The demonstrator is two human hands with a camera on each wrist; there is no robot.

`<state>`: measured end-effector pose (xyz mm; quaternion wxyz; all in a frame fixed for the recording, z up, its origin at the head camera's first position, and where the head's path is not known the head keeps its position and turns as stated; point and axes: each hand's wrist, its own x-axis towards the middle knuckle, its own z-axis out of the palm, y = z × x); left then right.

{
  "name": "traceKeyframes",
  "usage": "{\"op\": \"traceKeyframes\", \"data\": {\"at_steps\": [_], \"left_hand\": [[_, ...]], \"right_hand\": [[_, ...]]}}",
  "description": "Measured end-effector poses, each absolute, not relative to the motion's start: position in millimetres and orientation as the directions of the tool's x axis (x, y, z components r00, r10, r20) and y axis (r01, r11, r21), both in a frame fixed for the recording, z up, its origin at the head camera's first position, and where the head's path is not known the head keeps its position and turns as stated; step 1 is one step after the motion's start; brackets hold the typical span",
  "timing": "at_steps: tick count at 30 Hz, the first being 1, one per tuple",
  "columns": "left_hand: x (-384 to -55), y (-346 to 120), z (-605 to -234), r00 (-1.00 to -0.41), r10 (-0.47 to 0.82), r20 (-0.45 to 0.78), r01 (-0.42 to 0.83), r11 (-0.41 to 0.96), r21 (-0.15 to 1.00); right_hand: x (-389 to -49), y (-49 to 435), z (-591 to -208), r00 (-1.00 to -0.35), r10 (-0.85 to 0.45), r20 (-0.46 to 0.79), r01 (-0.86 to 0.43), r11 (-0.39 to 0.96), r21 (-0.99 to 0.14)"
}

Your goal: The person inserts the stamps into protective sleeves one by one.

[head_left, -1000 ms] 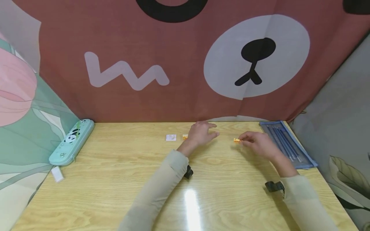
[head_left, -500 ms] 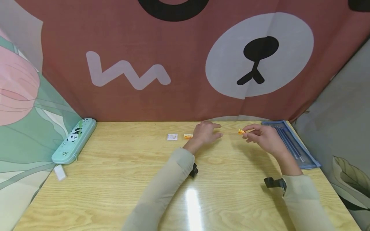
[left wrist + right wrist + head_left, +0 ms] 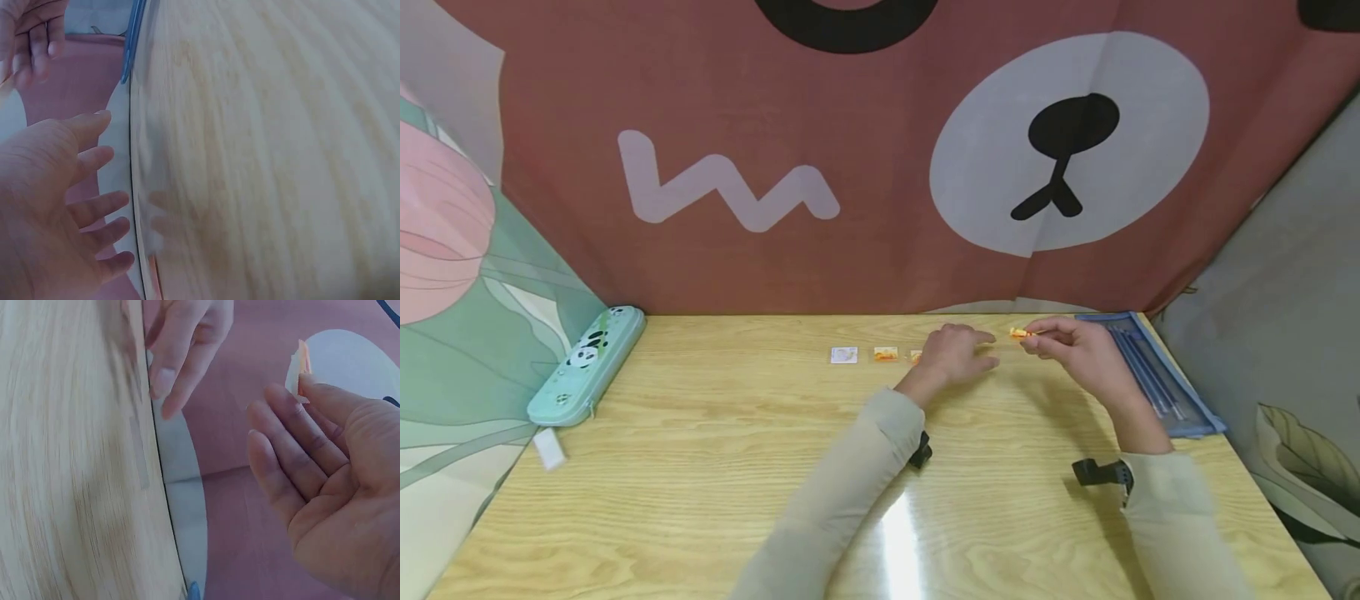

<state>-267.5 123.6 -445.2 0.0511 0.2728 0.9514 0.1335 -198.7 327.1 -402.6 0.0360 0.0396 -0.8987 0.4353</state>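
Note:
My right hand (image 3: 1075,350) pinches a small orange-and-white card-like piece (image 3: 301,372) between thumb and index finger, above the back right of the table. Its other fingers are loosely bent in the right wrist view. My left hand (image 3: 953,354) hovers low over the table to the left, fingers spread and holding nothing (image 3: 56,200). A small orange card (image 3: 916,356) shows partly from behind the left hand. Farther left lie another orange-and-white card (image 3: 886,354) and a pale printed square card (image 3: 844,355), in one row.
A blue mesh zip pouch (image 3: 1157,379) with long thin items lies at the back right. A mint panda pencil case (image 3: 587,367) stands at the left edge, a white tag (image 3: 550,450) beside it. A brown cloth backdrop (image 3: 737,267) hangs behind the wooden table (image 3: 700,483).
My left hand has moved right, uncovering one orange card and part of another. The right hand has lifted its orange piece slightly toward the table's back edge.

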Motion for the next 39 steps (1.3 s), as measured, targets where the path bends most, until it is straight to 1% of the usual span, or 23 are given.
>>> {"op": "traceKeyframes", "data": {"at_steps": [5, 9, 11, 14, 16, 18, 21, 24, 27, 33, 39], "left_hand": [[-264.9, 127.6, -446.6, -0.839, 0.542, -0.049, 0.5, 0.803, 0.323], [-263.5, 130.3, -447.1, -0.813, 0.58, -0.05, 0.541, 0.786, 0.3], [-262.2, 131.7, -447.3, -0.786, 0.615, -0.062, 0.58, 0.768, 0.27], [-259.9, 133.6, -448.4, -0.745, 0.657, -0.115, 0.627, 0.748, 0.217], [-258.4, 134.3, -449.5, -0.729, 0.667, -0.156, 0.643, 0.745, 0.178], [-257.4, 134.2, -449.6, -0.725, 0.665, -0.179, 0.652, 0.747, 0.133], [-257.1, 132.4, -448.5, -0.723, 0.672, -0.16, 0.674, 0.737, 0.05], [-257.5, 128.6, -445.5, -0.721, 0.683, -0.119, 0.688, 0.726, 0.004], [-258.2, 124.0, -443.9, -0.717, 0.691, -0.091, 0.692, 0.722, 0.029], [-260.4, 116.2, -447.6, -0.726, 0.685, -0.049, 0.675, 0.725, 0.135], [-261.4, 112.8, -450.0, -0.725, 0.689, 0.006, 0.684, 0.719, 0.124]], "right_hand": [[-200.6, 323.0, -402.1, -0.996, -0.017, 0.085, -0.083, 0.444, -0.892], [-200.9, 321.4, -400.3, -0.997, 0.004, 0.076, -0.07, 0.357, -0.932], [-201.0, 321.0, -399.5, -0.998, 0.012, 0.068, -0.06, 0.319, -0.946], [-201.2, 320.2, -399.0, -0.998, 0.014, 0.056, -0.05, 0.288, -0.956], [-201.2, 319.3, -398.8, -0.999, 0.014, 0.05, -0.044, 0.285, -0.957], [-201.2, 318.7, -398.9, -0.999, 0.017, 0.052, -0.045, 0.288, -0.957], [-201.4, 318.9, -399.4, -0.998, 0.015, 0.064, -0.058, 0.258, -0.964], [-202.1, 319.9, -400.6, -0.997, 0.009, 0.079, -0.076, 0.202, -0.976], [-202.9, 319.3, -401.2, -0.997, 0.011, 0.074, -0.072, 0.151, -0.986], [-202.5, 317.5, -400.5, -0.998, 0.033, 0.056, -0.049, 0.182, -0.982], [-202.2, 318.0, -400.9, -0.998, 0.046, 0.047, -0.037, 0.194, -0.98]]}}
